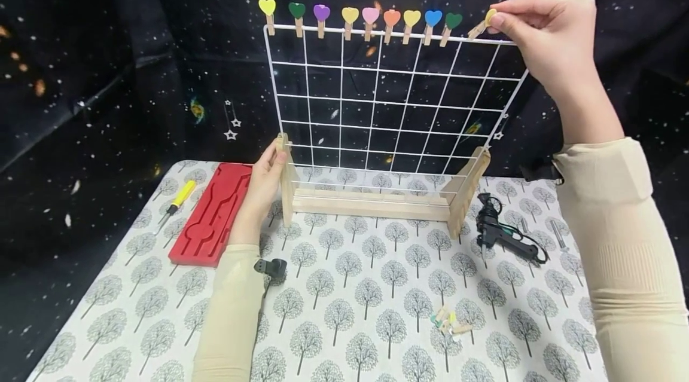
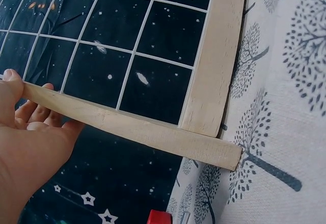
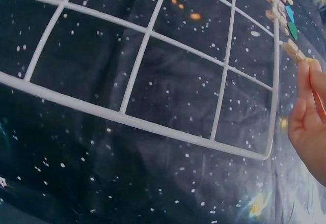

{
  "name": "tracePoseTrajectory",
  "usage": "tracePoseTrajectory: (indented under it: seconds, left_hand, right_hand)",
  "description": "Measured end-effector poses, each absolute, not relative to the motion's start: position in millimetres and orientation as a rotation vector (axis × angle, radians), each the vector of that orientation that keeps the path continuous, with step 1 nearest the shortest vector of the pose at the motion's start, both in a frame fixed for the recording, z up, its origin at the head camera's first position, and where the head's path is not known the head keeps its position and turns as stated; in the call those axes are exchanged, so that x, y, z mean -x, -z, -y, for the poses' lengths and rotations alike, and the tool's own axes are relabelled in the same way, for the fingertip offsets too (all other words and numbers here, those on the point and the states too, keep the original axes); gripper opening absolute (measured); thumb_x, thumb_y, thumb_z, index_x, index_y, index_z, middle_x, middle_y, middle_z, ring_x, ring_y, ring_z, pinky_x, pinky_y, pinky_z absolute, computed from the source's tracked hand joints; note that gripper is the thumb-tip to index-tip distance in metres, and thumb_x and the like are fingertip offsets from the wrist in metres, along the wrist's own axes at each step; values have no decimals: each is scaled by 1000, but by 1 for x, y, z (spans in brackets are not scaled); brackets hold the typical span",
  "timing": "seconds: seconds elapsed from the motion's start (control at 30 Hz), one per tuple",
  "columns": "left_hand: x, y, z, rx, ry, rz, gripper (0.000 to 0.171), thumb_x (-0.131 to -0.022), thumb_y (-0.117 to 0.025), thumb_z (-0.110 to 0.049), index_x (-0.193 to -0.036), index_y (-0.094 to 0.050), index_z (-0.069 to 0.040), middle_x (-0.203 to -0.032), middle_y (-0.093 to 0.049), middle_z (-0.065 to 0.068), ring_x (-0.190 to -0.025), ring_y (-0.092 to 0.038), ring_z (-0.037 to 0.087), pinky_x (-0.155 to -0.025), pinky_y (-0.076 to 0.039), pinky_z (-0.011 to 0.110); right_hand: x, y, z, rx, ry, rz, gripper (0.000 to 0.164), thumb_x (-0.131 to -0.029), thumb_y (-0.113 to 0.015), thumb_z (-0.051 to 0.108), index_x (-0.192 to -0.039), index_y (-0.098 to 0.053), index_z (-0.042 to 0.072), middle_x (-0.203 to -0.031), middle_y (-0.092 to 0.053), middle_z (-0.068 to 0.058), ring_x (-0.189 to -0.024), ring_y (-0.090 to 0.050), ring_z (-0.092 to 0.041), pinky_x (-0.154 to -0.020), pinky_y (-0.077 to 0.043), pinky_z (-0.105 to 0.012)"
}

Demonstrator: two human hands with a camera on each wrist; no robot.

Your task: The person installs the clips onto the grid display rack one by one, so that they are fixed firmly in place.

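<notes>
Head view: the fingers (image 1: 519, 5) of the right hand (image 1: 557, 35) were pinched together on a small wooden clothespin topped with a yellow heart (image 1: 478, 30), which was held tilted over the right-hand part of the white metal top wire (image 1: 497, 42). Whether the wire had been entered by its mouth could not be told; by the right wrist view, the two were just beside each other at least. For clean seating, the clothespin was best squeezed at the heart end, turned upright, pushed fully down and only then released, with its heart faced like those in the row of nine coloured heart clothespins (image 1: 371, 15) beside it.

The left hand (image 1: 262, 182) was clamped around the upper end of the pale wooden side post (image 1: 287, 193); a steady grip there was judged useful, since the white wire grid (image 1: 378, 70) might be rocked by downward pressure. Farther out, a loose pile of clothespins (image 1: 445, 320) was seen on the tree-printed worktop (image 1: 328, 346).
</notes>
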State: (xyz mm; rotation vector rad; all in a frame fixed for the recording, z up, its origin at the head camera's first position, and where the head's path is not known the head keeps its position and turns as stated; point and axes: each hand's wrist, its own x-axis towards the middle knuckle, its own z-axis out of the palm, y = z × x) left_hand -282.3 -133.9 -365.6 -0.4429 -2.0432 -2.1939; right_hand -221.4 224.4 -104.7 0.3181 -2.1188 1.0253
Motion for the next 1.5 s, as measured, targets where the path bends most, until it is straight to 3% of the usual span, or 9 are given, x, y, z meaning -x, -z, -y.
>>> tracePoseTrajectory:
  seconds: [0.2,0.37,0.6,0.77,1.0,1.17,1.37,1.5]
  left_hand:
    - [286,370,135,444,2190,2042,47,-88,-43,-34,-134,-33,-26,-136,-37,3,-123,-33,14,-103,-25,34]
    - [279,362,133,434,2204,2054,49,-89,-43,-31,-135,-31,-21,-135,-37,5,-124,-33,14,-104,-25,33]
    - [273,355,132,417,2195,2064,48,-90,-42,-29,-136,-29,-19,-138,-33,7,-125,-32,16,-104,-25,33]
    - [278,360,132,414,2207,2041,48,-89,-44,-30,-135,-32,-21,-136,-36,5,-124,-33,14,-104,-25,31]
    - [287,371,133,407,2209,2031,47,-87,-45,-34,-133,-35,-28,-135,-39,2,-122,-35,12,-103,-26,31]
    - [284,364,133,401,2221,2034,48,-88,-45,-33,-134,-33,-26,-136,-37,1,-123,-33,12,-103,-26,30]
    - [275,355,132,387,2223,2053,48,-89,-44,-29,-135,-32,-21,-137,-34,4,-125,-32,14,-104,-24,31]
    - [281,364,134,405,2212,2042,49,-88,-45,-33,-134,-33,-24,-137,-35,3,-124,-32,13,-104,-25,33]
  right_hand:
    - [225,103,-226,-328,-801,2159,19,-75,-65,21,-88,-71,8,-82,-66,9,-68,-58,5,-48,-33,-13]
    - [224,99,-226,-399,-609,2212,18,-78,-63,21,-88,-71,8,-78,-66,7,-58,-52,3,-43,-26,-16]
    - [219,91,-217,-481,-289,2246,21,-84,-55,21,-91,-70,8,-81,-64,-6,-64,-41,14,-51,-28,-12]
    - [218,89,-212,-585,-160,2209,20,-84,-55,16,-89,-69,2,-85,-65,-12,-65,-34,10,-56,-26,-9]
    - [222,87,-212,-647,-98,2224,19,-84,-55,12,-89,-68,0,-82,-64,-15,-61,-31,6,-51,-22,-14]
    - [225,74,-212,-647,-106,2346,16,-83,-57,10,-90,-69,3,-81,-65,-11,-53,-35,5,-46,-24,-16]
    - [229,69,-219,-541,-285,2539,16,-82,-60,16,-92,-69,8,-72,-62,17,-53,-46,-3,-42,-26,-19]
    - [231,78,-224,-479,-492,2528,22,-79,-61,25,-95,-68,10,-73,-62,21,-57,-49,-4,-44,-29,-18]
